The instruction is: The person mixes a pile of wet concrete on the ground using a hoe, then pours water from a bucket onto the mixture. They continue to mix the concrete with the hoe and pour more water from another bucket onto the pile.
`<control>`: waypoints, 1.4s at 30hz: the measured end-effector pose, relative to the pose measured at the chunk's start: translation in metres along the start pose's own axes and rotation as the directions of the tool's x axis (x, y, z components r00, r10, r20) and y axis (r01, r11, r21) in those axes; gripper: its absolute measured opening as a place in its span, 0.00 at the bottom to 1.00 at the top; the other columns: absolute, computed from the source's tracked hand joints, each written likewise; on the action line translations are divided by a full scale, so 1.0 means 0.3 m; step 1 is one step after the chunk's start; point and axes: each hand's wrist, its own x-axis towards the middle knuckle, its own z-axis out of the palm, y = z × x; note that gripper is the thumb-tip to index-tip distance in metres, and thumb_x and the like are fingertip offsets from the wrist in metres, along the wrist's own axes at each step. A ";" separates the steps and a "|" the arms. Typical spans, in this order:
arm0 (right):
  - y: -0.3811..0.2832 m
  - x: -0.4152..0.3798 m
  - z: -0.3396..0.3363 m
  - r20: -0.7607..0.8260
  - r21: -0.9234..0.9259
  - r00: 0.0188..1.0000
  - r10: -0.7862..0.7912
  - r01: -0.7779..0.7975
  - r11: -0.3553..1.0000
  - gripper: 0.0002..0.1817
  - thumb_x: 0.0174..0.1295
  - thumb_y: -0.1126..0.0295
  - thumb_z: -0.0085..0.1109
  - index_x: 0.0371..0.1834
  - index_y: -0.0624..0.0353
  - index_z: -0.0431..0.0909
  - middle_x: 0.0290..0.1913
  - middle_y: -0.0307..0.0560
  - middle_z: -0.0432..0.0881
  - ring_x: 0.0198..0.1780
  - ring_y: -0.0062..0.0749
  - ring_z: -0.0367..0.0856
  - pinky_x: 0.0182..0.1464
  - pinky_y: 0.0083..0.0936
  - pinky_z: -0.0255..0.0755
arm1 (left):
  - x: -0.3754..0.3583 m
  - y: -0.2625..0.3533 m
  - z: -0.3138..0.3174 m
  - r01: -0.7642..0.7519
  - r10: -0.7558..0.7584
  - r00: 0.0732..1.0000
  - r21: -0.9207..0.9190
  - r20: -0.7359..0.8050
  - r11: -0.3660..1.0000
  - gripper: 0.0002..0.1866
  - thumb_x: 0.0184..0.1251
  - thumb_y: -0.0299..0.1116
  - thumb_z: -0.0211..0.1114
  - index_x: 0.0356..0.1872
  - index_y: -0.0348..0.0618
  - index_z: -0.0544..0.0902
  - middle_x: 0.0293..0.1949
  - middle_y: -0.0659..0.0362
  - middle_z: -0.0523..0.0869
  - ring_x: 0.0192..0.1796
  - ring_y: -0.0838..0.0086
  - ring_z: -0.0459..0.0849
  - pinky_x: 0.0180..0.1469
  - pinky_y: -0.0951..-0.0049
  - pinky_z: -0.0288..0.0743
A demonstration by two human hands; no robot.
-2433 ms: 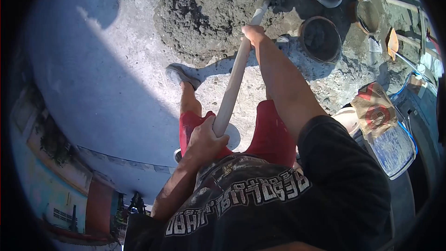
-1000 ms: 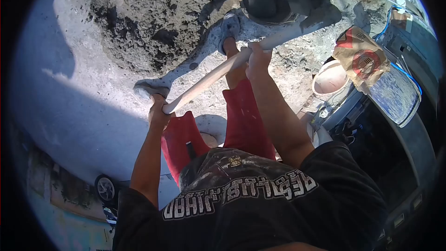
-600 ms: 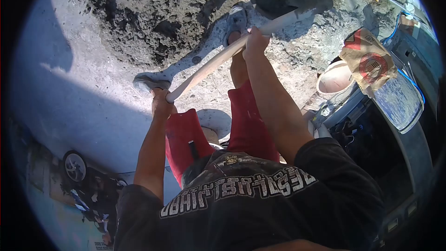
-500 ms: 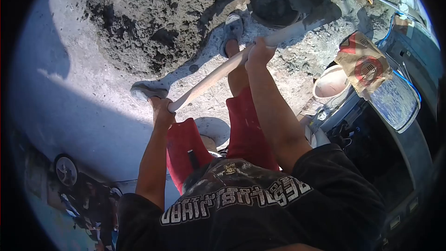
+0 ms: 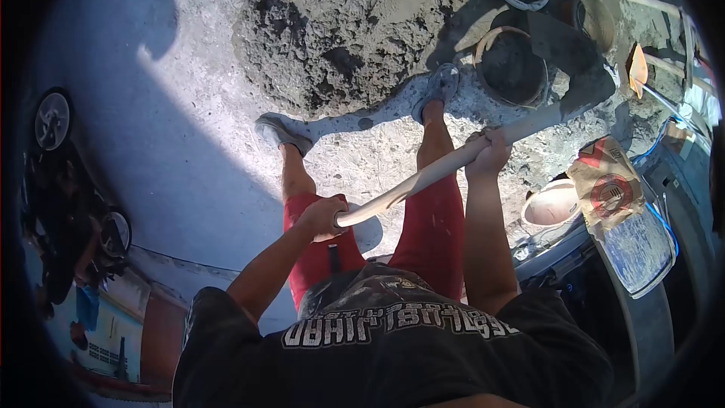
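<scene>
A long pale wooden handle (image 5: pixel 423 179) slants across the view in front of my red shorts. My left hand (image 5: pixel 321 218) is wrapped round its lower end. Farther up the shaft, my right hand (image 5: pixel 488 154) grips it near the grey socket. The dark shovel blade (image 5: pixel 578 57) is at the upper right, overlapping the rim of a round bucket (image 5: pixel 479 53) with dark contents. Left of the buckets lies a heap of wet grey mix (image 5: pixel 340 30), just beyond my shoes.
Two more buckets (image 5: pixel 521 4) (image 5: pixel 600 19) stand at the upper right. A paper bag (image 5: pixel 606 183) lies by a pale bowl (image 5: pixel 550 204) at the right. An orange blade (image 5: pixel 638 69) is near poles. A motorcycle (image 5: pixel 68 189) stands at the left.
The shovel has moved right in the view, with both hands still round its handle. The view has shifted, showing more buckets and the motorcycle. The blade now shows near the buckets.
</scene>
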 end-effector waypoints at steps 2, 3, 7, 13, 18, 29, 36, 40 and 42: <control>-0.096 -0.065 0.095 0.141 0.031 0.987 0.073 -0.079 0.996 0.12 0.53 0.75 0.53 0.41 0.59 0.66 0.28 0.44 0.70 0.23 0.30 0.72 0.24 0.26 0.73 | -0.069 0.095 0.028 -0.083 0.088 0.994 -0.088 0.060 0.993 0.18 0.48 0.36 0.73 0.40 0.42 0.80 0.36 0.51 0.83 0.42 0.56 0.83 0.45 0.61 0.77; -0.108 -0.049 0.160 0.216 -0.018 0.974 0.073 -0.071 0.997 0.12 0.54 0.75 0.53 0.41 0.59 0.66 0.28 0.44 0.70 0.23 0.31 0.72 0.23 0.26 0.73 | -0.086 0.146 0.019 -0.101 0.108 0.993 -0.145 0.044 0.984 0.19 0.48 0.36 0.73 0.41 0.41 0.80 0.33 0.50 0.83 0.39 0.56 0.84 0.43 0.61 0.77; -0.043 0.161 0.594 0.368 -0.334 0.926 0.086 0.046 0.942 0.11 0.55 0.75 0.56 0.40 0.59 0.67 0.27 0.44 0.72 0.23 0.32 0.76 0.22 0.29 0.72 | 0.033 0.244 -0.099 -0.014 -0.052 0.988 -0.424 -0.145 0.906 0.18 0.52 0.35 0.70 0.41 0.37 0.77 0.28 0.47 0.81 0.32 0.56 0.84 0.37 0.62 0.75; 0.272 0.609 1.347 0.443 -0.818 0.896 -0.034 0.419 0.395 0.22 0.56 0.67 0.63 0.49 0.73 0.72 0.39 0.56 0.83 0.35 0.39 0.86 0.41 0.39 0.81 | 0.371 0.275 -0.433 -0.170 -0.130 0.890 -0.584 -0.437 0.794 0.21 0.53 0.35 0.68 0.45 0.33 0.75 0.28 0.57 0.80 0.26 0.74 0.80 0.31 0.70 0.76; 0.452 0.277 1.276 0.389 -0.912 0.919 0.066 0.374 0.169 0.24 0.56 0.67 0.63 0.52 0.73 0.71 0.42 0.59 0.84 0.38 0.39 0.87 0.44 0.39 0.82 | 0.137 0.276 -0.348 -0.086 -0.333 0.853 -0.739 -0.401 0.669 0.19 0.55 0.34 0.68 0.45 0.34 0.74 0.27 0.60 0.78 0.24 0.80 0.78 0.26 0.76 0.74; 0.722 -0.073 0.825 0.151 -0.973 0.830 0.537 0.030 0.229 0.28 0.57 0.68 0.61 0.60 0.68 0.69 0.41 0.55 0.83 0.33 0.44 0.85 0.36 0.41 0.80 | -0.353 0.430 -0.195 0.235 -0.512 0.842 -0.738 -0.171 0.633 0.33 0.51 0.45 0.69 0.53 0.31 0.72 0.35 0.50 0.82 0.37 0.67 0.82 0.43 0.65 0.77; 0.490 0.047 0.689 0.228 -0.899 0.610 0.759 -0.168 0.405 0.16 0.57 0.67 0.58 0.47 0.57 0.68 0.28 0.46 0.77 0.25 0.34 0.78 0.27 0.35 0.73 | -0.326 0.763 -0.451 -0.039 -0.189 0.945 -0.664 -0.268 0.747 0.30 0.61 0.41 0.62 0.62 0.39 0.69 0.44 0.46 0.80 0.43 0.62 0.82 0.50 0.62 0.75; 0.203 0.079 0.605 0.201 -0.800 0.553 0.809 -0.383 0.461 0.11 0.60 0.69 0.56 0.42 0.58 0.67 0.27 0.45 0.77 0.23 0.32 0.74 0.25 0.32 0.71 | -0.280 1.004 -0.440 -0.260 0.144 0.959 -0.545 -0.246 0.797 0.30 0.62 0.45 0.64 0.62 0.40 0.69 0.48 0.45 0.80 0.49 0.59 0.81 0.54 0.61 0.72; 0.050 0.084 0.523 0.269 -0.757 0.611 0.744 -0.344 0.556 0.09 0.61 0.70 0.54 0.40 0.61 0.67 0.25 0.46 0.76 0.22 0.32 0.73 0.24 0.29 0.71 | -0.277 1.114 -0.420 -0.338 0.263 0.941 -0.511 -0.215 0.791 0.32 0.62 0.48 0.65 0.61 0.40 0.70 0.47 0.45 0.80 0.50 0.58 0.81 0.54 0.61 0.72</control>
